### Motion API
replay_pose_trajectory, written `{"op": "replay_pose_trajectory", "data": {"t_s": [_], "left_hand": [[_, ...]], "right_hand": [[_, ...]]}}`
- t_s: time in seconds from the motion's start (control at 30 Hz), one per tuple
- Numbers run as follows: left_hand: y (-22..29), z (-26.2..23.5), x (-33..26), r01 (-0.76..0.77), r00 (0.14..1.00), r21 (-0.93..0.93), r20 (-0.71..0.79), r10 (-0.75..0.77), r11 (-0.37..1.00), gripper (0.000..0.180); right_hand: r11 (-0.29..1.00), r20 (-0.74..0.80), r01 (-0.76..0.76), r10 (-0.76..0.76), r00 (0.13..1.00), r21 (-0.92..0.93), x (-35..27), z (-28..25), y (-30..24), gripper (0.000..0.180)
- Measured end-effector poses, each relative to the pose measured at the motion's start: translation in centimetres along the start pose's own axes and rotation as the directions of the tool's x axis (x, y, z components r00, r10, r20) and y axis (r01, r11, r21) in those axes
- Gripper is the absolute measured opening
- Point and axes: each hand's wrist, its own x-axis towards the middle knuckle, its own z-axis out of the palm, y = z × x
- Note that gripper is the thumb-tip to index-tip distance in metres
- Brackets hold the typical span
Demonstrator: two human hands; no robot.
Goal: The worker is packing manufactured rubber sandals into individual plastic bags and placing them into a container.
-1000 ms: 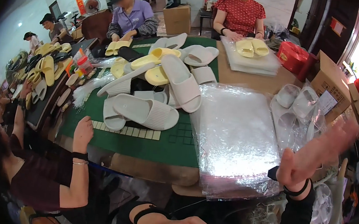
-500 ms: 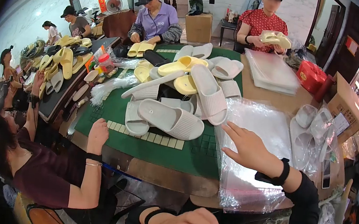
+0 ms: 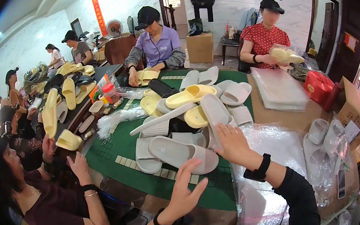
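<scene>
The right hand [image 3: 232, 143] has its fingers [image 3: 222, 130] spread and loosely extended, palm down, the tips resting against the side of a long pale grey foam slide sandal [image 3: 214, 110] that lies in the heap; they grip nothing. A black band sits on that wrist, and a black sleeve runs back to the lower right. The left hand [image 3: 186, 192] is raised on edge nearer in, fingers straight and slightly apart, empty, hovering just in front of a light grey ribbed foam slide sandal [image 3: 181, 153] that lies flat on the green felt-covered tabletop [image 3: 117, 147]. It also wears a black wristband.

Around these two sandals is a loose pile of more grey and pale yellow foam sandals [image 3: 188, 98], reaching toward the far side. To the right of the right hand lies a stack of clear crinkled plastic bags [image 3: 274, 146], and farther right are bagged grey sandals [image 3: 327, 139] beside an open brown cardboard box [image 3: 353, 109].

On the near left, a person in a dark red top [image 3: 49, 206] rests a hand on the tabletop edge. At the far side sit a person in a purple shirt [image 3: 160, 49] and a person in a red dotted top [image 3: 265, 37].
</scene>
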Motion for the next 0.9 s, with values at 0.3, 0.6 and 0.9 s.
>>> {"op": "replay_pose_trajectory", "data": {"t_s": [0.3,0.6,0.9], "left_hand": [[-11.1,1.4,1.6,0.115,0.992,0.180,0.031,-0.122,0.977,0.069],[-10.3,0.5,1.0,-0.009,0.999,0.395,0.046,-0.010,0.918,0.042],[0.2,-4.2,-0.1,-0.456,0.886,0.622,0.381,0.263,0.636,0.050]], "right_hand": [[1.000,-0.042,-0.014,0.014,0.999,0.011,3.0,4.3,2.6,0.035],[0.965,-0.149,0.206,-0.182,0.972,0.165,2.3,-1.8,-2.8,0.050],[0.899,-0.014,0.419,-0.421,0.907,0.127,-4.1,-9.8,-5.5,0.052]]}}
